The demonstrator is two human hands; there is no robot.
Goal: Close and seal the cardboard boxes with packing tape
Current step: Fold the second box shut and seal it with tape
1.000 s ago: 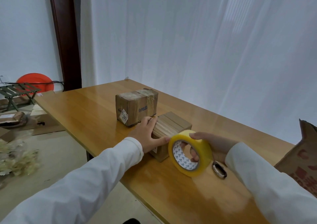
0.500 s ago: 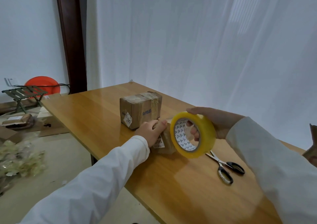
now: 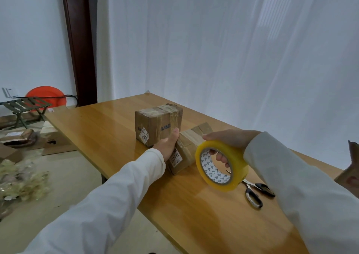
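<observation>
At a wooden table (image 3: 108,129), I am steadying a small cardboard box (image 3: 187,146) with my left hand (image 3: 168,145), palm and fingers wrapped around its near left corner, thumb pointing up its side. The box is lying on the tabletop just in front of a second, already taped box (image 3: 157,124), the 2 nearly touching. In my right hand (image 3: 231,140) I am holding a yellow roll of packing tape (image 3: 220,165) clear of the table, just right of the box, fingers hooked through the core and thumb over the outer rim. The tape looks to be running from the roll to the box, though the clear film is hard to make out. I am judging the box light and fairly stiff, likely to skid on the glossy top unless pinned at a corner; the roll is rigid and smooth, best gripped through its core. Scissors (image 3: 254,192) are lying beyond the roll.
</observation>
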